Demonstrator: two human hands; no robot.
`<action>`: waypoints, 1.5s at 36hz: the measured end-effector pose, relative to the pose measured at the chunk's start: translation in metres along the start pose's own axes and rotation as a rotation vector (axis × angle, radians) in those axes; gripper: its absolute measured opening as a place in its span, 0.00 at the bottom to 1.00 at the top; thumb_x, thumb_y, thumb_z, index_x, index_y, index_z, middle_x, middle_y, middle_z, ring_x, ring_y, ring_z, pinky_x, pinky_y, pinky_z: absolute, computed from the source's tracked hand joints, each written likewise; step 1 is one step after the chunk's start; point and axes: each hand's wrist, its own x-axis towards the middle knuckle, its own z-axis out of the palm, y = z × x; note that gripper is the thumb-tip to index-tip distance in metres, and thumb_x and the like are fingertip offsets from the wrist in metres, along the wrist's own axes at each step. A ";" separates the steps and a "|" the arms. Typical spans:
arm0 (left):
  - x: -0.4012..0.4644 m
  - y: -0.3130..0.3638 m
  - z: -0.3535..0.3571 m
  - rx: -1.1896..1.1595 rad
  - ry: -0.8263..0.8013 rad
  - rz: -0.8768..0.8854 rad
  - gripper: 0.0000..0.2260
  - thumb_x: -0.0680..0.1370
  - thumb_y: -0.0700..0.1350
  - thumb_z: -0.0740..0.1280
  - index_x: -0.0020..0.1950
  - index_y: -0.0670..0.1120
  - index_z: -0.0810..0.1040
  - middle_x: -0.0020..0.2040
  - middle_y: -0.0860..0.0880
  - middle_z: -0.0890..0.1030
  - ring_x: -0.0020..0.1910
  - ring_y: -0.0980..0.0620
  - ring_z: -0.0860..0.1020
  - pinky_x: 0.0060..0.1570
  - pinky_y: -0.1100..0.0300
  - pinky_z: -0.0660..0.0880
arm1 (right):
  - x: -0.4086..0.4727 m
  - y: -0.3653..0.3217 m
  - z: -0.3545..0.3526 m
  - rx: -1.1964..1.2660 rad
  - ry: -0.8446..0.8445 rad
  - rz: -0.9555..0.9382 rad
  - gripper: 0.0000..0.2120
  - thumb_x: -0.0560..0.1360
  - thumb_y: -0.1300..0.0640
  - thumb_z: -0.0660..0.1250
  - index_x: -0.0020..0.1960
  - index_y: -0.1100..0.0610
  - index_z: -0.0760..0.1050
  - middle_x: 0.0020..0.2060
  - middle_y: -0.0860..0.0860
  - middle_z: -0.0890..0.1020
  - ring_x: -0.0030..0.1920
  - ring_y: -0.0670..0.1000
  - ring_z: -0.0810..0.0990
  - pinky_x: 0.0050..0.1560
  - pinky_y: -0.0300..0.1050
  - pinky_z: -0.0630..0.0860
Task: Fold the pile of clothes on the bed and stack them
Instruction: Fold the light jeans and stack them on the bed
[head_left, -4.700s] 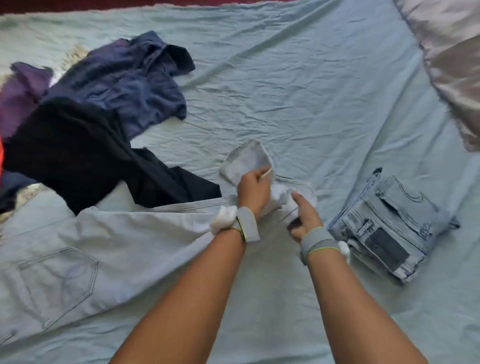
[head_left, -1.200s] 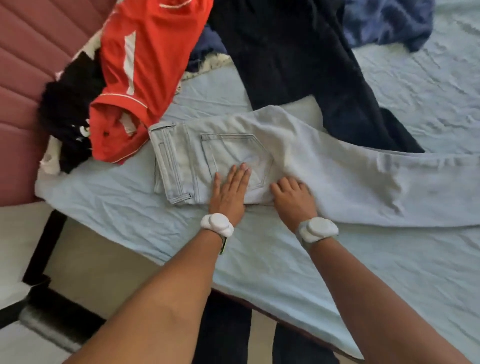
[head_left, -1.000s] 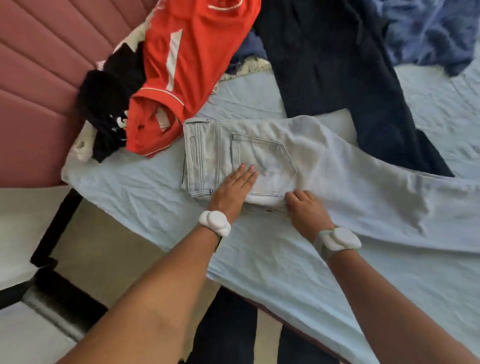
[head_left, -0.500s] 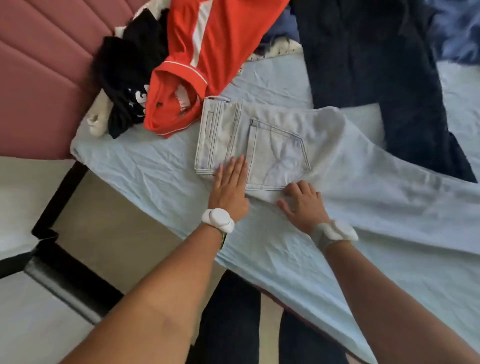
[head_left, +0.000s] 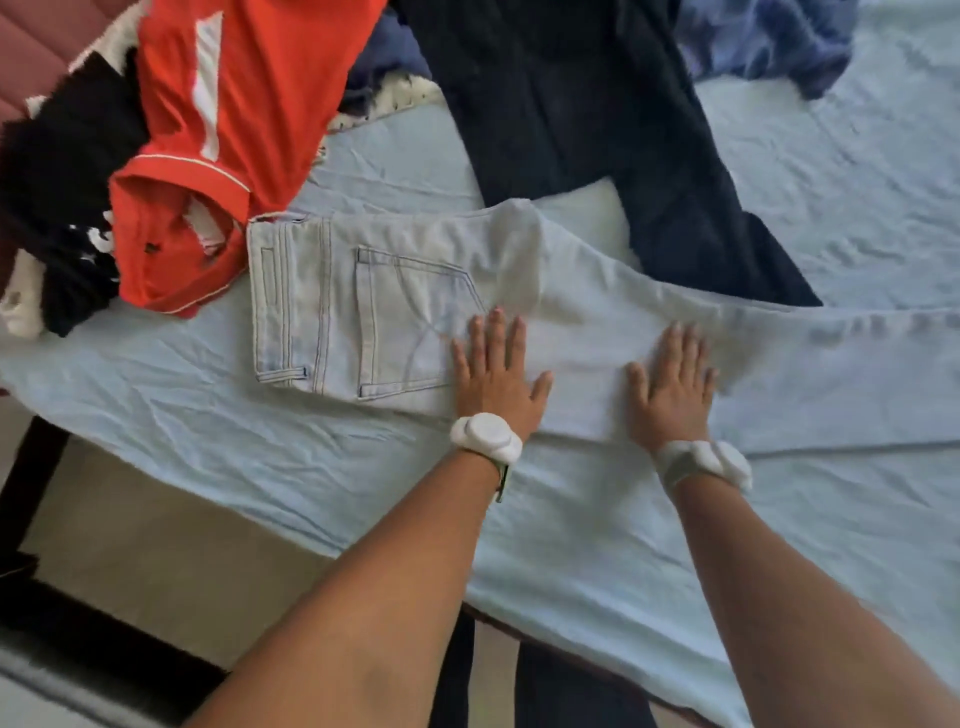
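Note:
Pale light-blue jeans (head_left: 374, 312) lie flat across the bed, waistband to the left, back pocket up, legs running off to the right. My left hand (head_left: 496, 374) presses flat on them just right of the pocket, fingers straight. My right hand (head_left: 670, 382) presses flat on the leg further right, fingers spread. Behind the jeans lies the pile: an orange-red shirt (head_left: 234, 104), a black garment (head_left: 62, 171) at far left, dark navy trousers (head_left: 613, 119) and a blue garment (head_left: 769, 47) at top right.
The light-blue bedsheet (head_left: 857, 171) covers the bed. Its near edge (head_left: 395, 561) runs diagonally below my arms, with floor beyond it. A pink padded headboard (head_left: 36, 52) stands at top left. A dark frame (head_left: 31, 483) sits by the floor at left.
Both hands have slid rightwards along the jeans, from the pocket area onto the leg. My right hand's fingers have gone from curled to flat. The view has shifted right.

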 end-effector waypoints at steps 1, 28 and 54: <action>-0.002 0.007 0.001 -0.009 -0.006 0.021 0.33 0.79 0.59 0.58 0.80 0.48 0.50 0.80 0.45 0.46 0.79 0.42 0.45 0.74 0.41 0.39 | -0.003 -0.006 0.002 0.016 -0.001 -0.051 0.39 0.73 0.36 0.41 0.78 0.56 0.48 0.78 0.54 0.49 0.78 0.54 0.46 0.75 0.55 0.42; 0.042 0.387 0.125 0.112 0.003 0.641 0.33 0.79 0.60 0.51 0.78 0.41 0.59 0.79 0.42 0.56 0.78 0.44 0.56 0.73 0.41 0.48 | 0.137 0.365 -0.157 -0.229 0.150 0.244 0.28 0.82 0.41 0.44 0.78 0.45 0.39 0.78 0.46 0.41 0.77 0.50 0.39 0.71 0.64 0.33; 0.051 0.381 0.026 -1.592 -0.320 -0.483 0.04 0.78 0.38 0.66 0.51 0.39 0.78 0.43 0.39 0.80 0.39 0.43 0.81 0.43 0.51 0.78 | 0.018 0.202 -0.186 0.695 -0.012 -0.093 0.19 0.70 0.50 0.62 0.57 0.56 0.78 0.48 0.54 0.79 0.48 0.51 0.78 0.51 0.43 0.74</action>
